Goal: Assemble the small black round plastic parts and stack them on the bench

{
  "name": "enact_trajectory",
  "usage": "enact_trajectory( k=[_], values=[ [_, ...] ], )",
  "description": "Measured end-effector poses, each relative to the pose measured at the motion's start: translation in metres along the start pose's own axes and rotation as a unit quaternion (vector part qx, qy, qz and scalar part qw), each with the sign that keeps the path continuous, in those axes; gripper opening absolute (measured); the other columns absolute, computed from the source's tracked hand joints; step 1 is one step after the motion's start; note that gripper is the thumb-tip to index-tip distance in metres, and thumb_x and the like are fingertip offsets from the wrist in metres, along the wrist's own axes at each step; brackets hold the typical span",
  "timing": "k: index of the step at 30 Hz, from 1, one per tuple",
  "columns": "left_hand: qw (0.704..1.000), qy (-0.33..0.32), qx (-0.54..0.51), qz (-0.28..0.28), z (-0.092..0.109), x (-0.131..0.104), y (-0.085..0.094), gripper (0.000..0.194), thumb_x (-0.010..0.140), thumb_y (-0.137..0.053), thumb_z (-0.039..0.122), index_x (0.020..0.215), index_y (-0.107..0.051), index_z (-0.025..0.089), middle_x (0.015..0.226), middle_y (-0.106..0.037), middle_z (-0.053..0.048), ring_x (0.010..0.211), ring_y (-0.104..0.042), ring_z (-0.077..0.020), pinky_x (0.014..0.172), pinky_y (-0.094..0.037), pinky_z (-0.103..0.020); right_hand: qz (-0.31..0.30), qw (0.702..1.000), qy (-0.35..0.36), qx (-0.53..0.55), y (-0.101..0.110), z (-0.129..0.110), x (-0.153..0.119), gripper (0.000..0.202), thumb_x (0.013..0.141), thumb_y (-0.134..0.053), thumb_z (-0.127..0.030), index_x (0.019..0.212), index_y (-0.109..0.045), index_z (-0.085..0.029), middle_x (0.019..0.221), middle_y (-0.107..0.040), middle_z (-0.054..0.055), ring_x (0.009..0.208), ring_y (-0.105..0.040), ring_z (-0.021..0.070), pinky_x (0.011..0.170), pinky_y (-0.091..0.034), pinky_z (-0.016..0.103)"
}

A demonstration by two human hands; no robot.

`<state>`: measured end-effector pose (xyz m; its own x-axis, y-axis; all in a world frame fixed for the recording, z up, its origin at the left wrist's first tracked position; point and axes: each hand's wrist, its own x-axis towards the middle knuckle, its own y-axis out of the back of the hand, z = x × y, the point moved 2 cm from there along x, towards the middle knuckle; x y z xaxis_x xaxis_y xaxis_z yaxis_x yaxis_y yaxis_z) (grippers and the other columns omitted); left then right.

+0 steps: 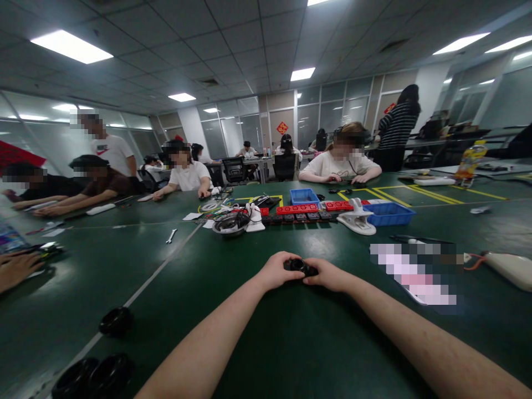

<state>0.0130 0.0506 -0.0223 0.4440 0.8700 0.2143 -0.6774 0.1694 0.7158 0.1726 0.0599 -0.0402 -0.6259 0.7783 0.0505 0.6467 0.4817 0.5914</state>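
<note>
My left hand (277,271) and my right hand (327,275) meet over the table's middle, fingers closed around a small black part with a round, ring-like opening (297,265). Its exact kind is too small to make out, and my fingers hide much of it. Beneath it lies the green tabletop (266,321). Off to the lower left, well apart from my hands, are several glossy black ring-shaped pieces (116,321).
Beyond my hands stand a red and black power strip (297,209), a white clamp (357,217), a blue bin (388,212) and a metal bowl (230,223) with cables. A wrench (171,236) lies left; a pixelated flat item (415,277) lies right. A person's hand (19,270) rests far left.
</note>
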Motion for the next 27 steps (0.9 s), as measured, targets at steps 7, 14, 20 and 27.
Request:
enact_trajectory(
  k=[7, 14, 20, 27],
  values=[
    [0.999, 0.029, 0.006, 0.023, 0.001, -0.002, -0.003, 0.040, 0.059, -0.065, 0.037, 0.095, -0.059, 0.020, 0.090, -0.056, -0.003, 0.081, -0.053, -0.0169, 0.070, -0.042, -0.026, 0.013, 1.000, -0.001, 0.000, -0.001, 0.003, 0.001, 0.027, 0.061, -0.060, -0.019, 0.088, -0.057, -0.014, 0.075, -0.058, 0.000, 0.069, -0.052, 0.0151, 0.062, -0.039, 0.024],
    [0.994, 0.071, 0.029, 0.071, 0.003, -0.002, -0.009, 0.039, 0.056, -0.066, 0.039, 0.090, -0.060, 0.020, 0.085, -0.056, -0.003, 0.075, -0.053, -0.0165, 0.065, -0.041, -0.025, 0.073, 0.996, -0.048, -0.021, -0.003, 0.011, 0.002, 0.025, 0.055, -0.066, -0.024, 0.076, -0.055, -0.015, 0.065, -0.054, -0.002, 0.062, -0.048, 0.0128, 0.055, -0.035, 0.022],
    [0.986, 0.119, 0.071, 0.094, 0.010, -0.002, -0.011, 0.039, 0.055, -0.065, 0.042, 0.087, -0.060, 0.020, 0.087, -0.057, -0.004, 0.080, -0.053, -0.0196, 0.069, -0.041, -0.028, 0.132, 0.983, -0.071, -0.104, -0.009, 0.012, 0.005, 0.032, 0.051, -0.069, -0.032, 0.070, -0.048, -0.017, 0.064, -0.051, -0.003, 0.061, -0.047, 0.0126, 0.049, -0.031, 0.020],
    [0.971, 0.176, 0.110, 0.121, 0.016, -0.003, -0.011, 0.041, 0.057, -0.062, 0.048, 0.087, -0.058, 0.021, 0.088, -0.057, -0.005, 0.080, -0.054, -0.0202, 0.070, -0.041, -0.028, 0.222, 0.930, -0.149, -0.251, -0.023, -0.003, 0.004, 0.031, 0.059, -0.061, -0.043, 0.071, -0.047, -0.018, 0.073, -0.056, 0.004, 0.065, -0.051, 0.0171, 0.050, -0.028, 0.024]
  ],
)
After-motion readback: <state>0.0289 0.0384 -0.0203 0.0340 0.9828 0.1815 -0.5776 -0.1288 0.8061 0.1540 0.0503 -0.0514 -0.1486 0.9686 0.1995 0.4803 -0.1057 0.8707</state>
